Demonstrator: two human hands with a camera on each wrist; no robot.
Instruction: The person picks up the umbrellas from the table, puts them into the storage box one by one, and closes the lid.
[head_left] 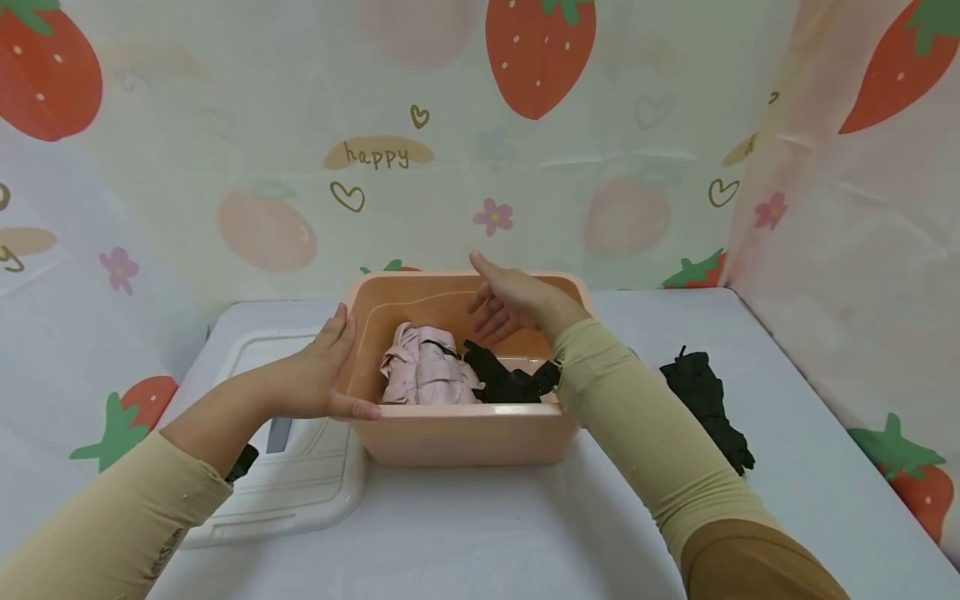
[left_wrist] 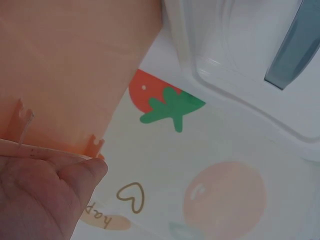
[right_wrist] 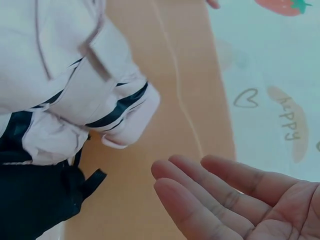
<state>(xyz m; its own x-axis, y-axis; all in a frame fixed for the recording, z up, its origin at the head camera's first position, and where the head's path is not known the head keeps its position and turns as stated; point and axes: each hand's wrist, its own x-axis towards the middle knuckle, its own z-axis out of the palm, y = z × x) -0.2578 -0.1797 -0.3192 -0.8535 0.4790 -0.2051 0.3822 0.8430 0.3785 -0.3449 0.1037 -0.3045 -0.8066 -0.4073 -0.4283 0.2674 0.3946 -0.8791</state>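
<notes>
A peach-coloured plastic bin (head_left: 465,437) stands on the table. Inside it, to the left, lies a folded pale pink cloth bundle (head_left: 429,367) with dark trim, and beside that a black cloth item (head_left: 510,382). My left hand (head_left: 318,371) rests against the bin's left side, fingers stretched along the wall and thumb at the front rim. In the left wrist view, this hand (left_wrist: 47,192) touches the rim. My right hand (head_left: 517,302) is over the back right part of the bin, fingers spread and holding nothing. The right wrist view shows its fingers (right_wrist: 220,200) apart from the pink bundle (right_wrist: 90,85).
A white lid (head_left: 277,500) with a grey latch (head_left: 279,435) lies flat to the left, under my left forearm. Another folded black cloth item (head_left: 708,408) lies on the table (head_left: 480,533) to the right. Strawberry-print sheeting (head_left: 465,225) hangs behind and at both sides.
</notes>
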